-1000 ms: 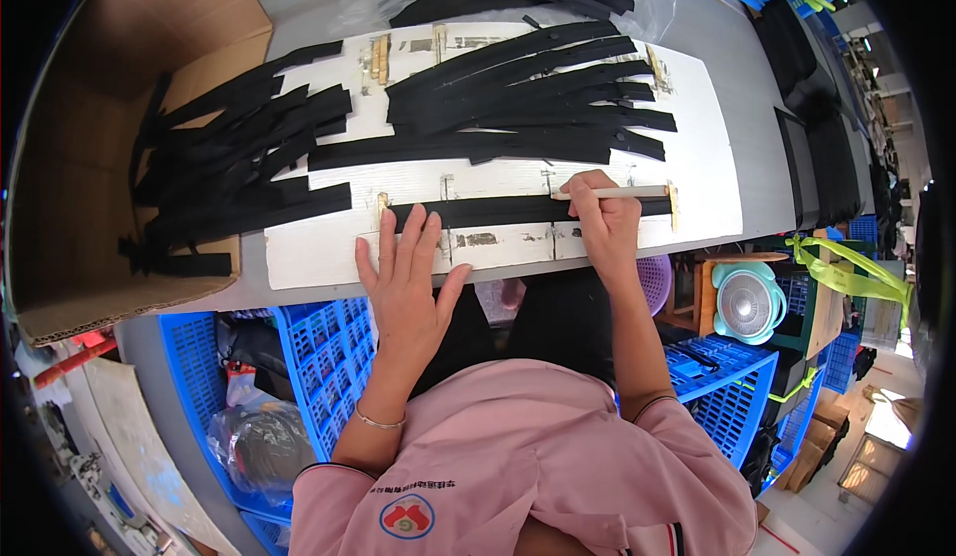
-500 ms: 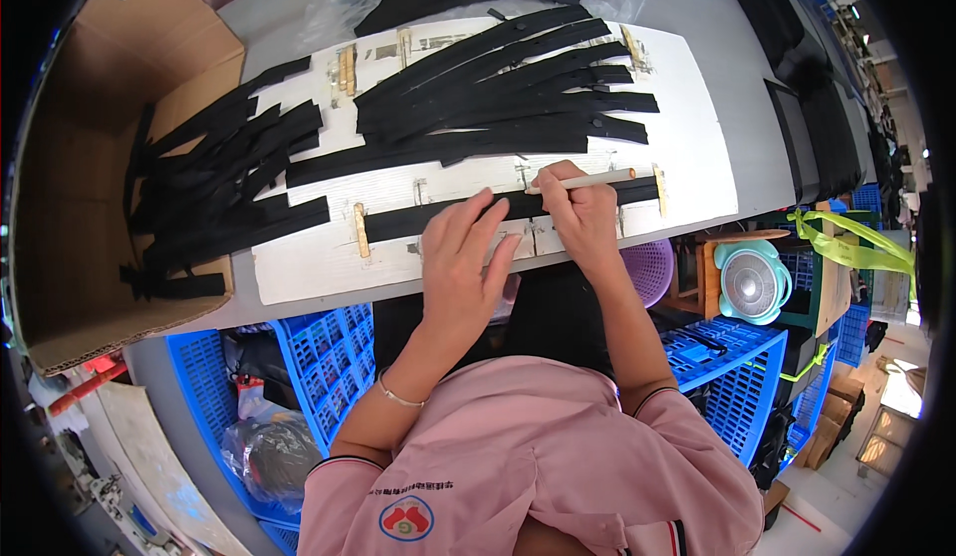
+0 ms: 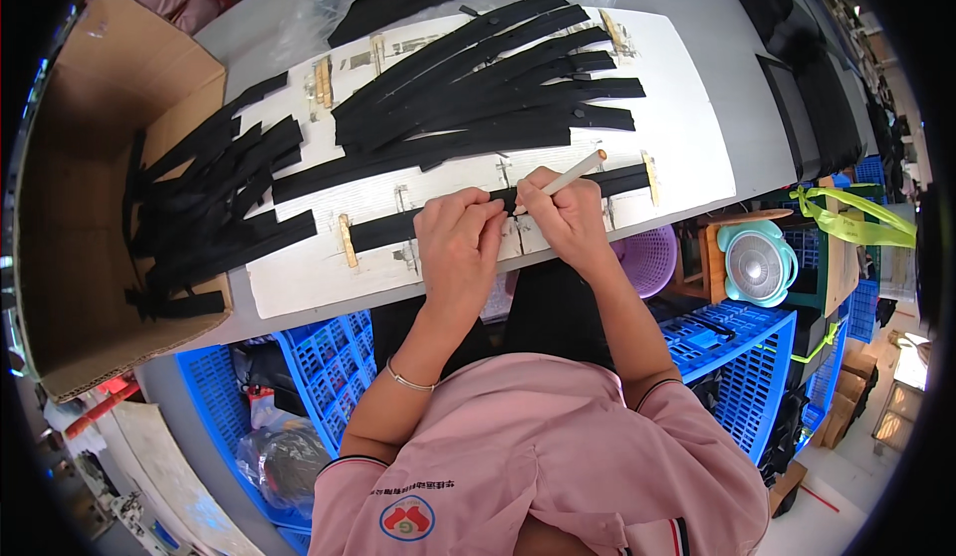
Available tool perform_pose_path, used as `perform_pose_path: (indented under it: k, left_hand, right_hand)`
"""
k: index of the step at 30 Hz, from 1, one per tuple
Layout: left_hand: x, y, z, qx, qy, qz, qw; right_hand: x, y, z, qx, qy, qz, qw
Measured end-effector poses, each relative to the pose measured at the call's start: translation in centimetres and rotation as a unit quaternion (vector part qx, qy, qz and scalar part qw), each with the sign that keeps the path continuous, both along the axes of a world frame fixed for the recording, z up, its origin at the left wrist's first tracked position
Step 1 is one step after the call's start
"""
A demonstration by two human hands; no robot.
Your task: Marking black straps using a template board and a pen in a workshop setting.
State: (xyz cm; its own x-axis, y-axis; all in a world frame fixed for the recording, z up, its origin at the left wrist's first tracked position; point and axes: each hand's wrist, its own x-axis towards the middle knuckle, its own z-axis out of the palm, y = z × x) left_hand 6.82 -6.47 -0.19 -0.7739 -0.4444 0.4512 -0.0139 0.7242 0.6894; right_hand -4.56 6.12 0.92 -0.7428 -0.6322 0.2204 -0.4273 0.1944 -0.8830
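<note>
Your left hand [image 3: 458, 237] presses flat on the black strap [image 3: 398, 227] lying across the white board [image 3: 299, 277]. Beside it, your right hand [image 3: 568, 218] grips a pale stick [image 3: 570, 173] against that strap.

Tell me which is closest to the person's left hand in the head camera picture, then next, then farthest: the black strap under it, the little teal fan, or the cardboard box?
1. Black strap: right under the left hand, touching it.
2. Teal fan: off to the right, below the table edge.
3. Cardboard box: far left, holding loose black straps.
</note>
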Motion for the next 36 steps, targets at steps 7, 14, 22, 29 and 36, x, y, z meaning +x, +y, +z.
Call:
perform_pose_path:
  k: [7,14,22,29,36]
  left_hand:
    - [-0.3,0.1,0.1,-0.008,0.005,-0.006,1.0]
    - [0.0,0.0,0.1,-0.016,-0.003,0.0,1.0]
    - [-0.1,0.3,0.3,-0.025,-0.02,-0.001,0.999]
    - [-0.7,1.4,0.8,-0.043,-0.024,0.01,0.999]
    - [-6.1,5.9,1.2,-0.026,0.012,-0.105,0.994]
  right_hand:
    - [-0.4,0.5,-0.3,0.006,0.031,0.03,0.999]
    - [-2.8,5.1,3.2,-0.14,-0.123,-0.145,0.972]
    - [-6.1,8.7,0.3,-0.014,-0.079,-0.11,0.991]
    - [-6.2,9.0,0.3,-0.082,-0.136,-0.102,0.982]
    - [-6.1,9.1,-0.2,-0.108,-0.135,-0.086,0.981]
